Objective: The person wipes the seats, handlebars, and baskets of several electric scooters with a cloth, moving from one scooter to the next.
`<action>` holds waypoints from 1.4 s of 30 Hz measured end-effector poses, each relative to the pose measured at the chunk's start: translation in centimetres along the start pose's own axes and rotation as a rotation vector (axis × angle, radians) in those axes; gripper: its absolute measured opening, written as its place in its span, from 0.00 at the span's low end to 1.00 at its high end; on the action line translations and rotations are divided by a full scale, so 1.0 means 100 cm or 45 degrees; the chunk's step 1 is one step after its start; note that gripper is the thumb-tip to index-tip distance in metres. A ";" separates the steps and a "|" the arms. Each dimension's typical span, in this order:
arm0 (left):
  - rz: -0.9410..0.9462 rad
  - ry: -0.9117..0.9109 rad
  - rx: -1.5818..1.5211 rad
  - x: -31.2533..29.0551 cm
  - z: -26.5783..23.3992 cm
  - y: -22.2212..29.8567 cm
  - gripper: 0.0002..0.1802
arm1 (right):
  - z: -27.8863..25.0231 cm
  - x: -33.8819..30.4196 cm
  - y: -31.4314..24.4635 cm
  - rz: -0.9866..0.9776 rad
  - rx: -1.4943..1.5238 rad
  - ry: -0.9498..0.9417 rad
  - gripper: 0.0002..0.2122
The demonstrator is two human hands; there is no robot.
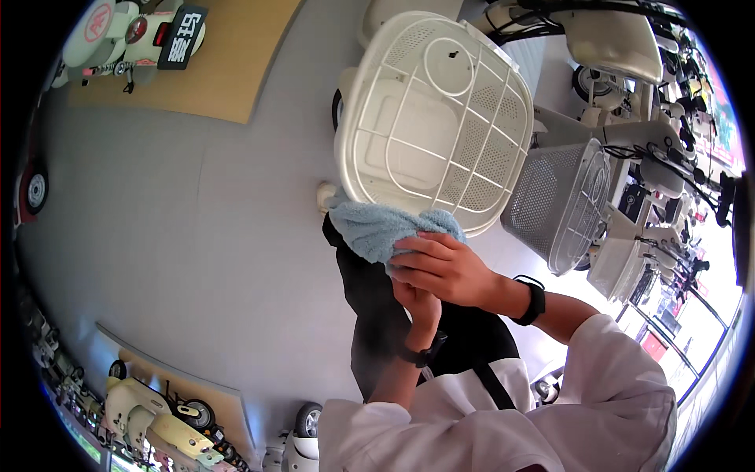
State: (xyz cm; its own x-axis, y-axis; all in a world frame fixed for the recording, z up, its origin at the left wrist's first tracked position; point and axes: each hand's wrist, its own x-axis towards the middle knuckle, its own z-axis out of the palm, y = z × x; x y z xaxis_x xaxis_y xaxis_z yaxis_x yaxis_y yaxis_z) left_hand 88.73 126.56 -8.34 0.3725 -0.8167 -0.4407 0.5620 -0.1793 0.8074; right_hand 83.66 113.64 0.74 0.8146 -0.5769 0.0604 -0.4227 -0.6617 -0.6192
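Note:
A light blue towelling cloth (377, 228) lies bunched against the near rim of a cream-white scooter basket (344, 157). My right hand (444, 267) is closed on the cloth, fingers curled over its near side. Just below it, my left hand (418, 303) grips the cloth from underneath; its fingers are largely hidden by the right hand and the folds. The basket has perforated walls, and a white wire lid (444, 169) with a round plate covers it.
Right of this basket, a grey perforated basket (543, 200) sits on the neighbouring scooter, close by. More scooters stand in a row along the right side. Other scooters are on tan platforms (197, 71) at the left. Grey floor (236, 236) lies between.

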 end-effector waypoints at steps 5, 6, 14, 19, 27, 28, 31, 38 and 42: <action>0.593 -0.277 0.835 -0.016 0.030 0.027 0.23 | 0.001 -0.093 0.005 0.585 0.180 0.762 0.21; 0.906 -0.596 1.106 -0.011 0.040 0.029 0.25 | 0.005 -0.111 0.006 0.795 0.189 0.932 0.23; 1.052 -1.480 2.166 0.051 0.116 -0.015 0.22 | 0.077 -0.120 0.033 1.506 2.339 1.751 0.23; 1.634 -1.859 2.645 0.092 0.155 -0.011 0.19 | 0.085 -0.096 0.084 1.399 2.347 1.696 0.22; 1.614 -1.921 2.443 0.145 0.211 -0.015 0.14 | 0.073 -0.087 0.164 1.090 2.752 1.599 0.22; 1.562 -1.872 2.408 0.150 0.221 -0.017 0.14 | 0.072 -0.084 0.177 1.061 2.760 1.661 0.22; 1.655 -1.912 2.379 0.167 0.237 -0.027 0.13 | 0.066 -0.075 0.197 0.848 2.636 1.659 0.25; 1.605 -2.070 2.227 0.140 0.216 0.005 0.18 | 0.064 -0.083 0.136 0.777 2.261 1.718 0.24; 1.170 -2.107 2.220 0.101 0.175 0.023 0.28 | 0.088 -0.103 0.090 0.816 2.203 1.673 0.23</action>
State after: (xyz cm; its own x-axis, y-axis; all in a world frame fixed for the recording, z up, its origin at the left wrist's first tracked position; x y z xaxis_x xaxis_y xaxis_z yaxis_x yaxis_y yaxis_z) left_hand 80.87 108.31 -4.06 -0.9269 -0.3270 -0.1840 -0.3726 0.8594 0.3500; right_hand 75.01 117.84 -12.31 -0.1771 -0.8512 -0.4941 0.7922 0.1747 -0.5847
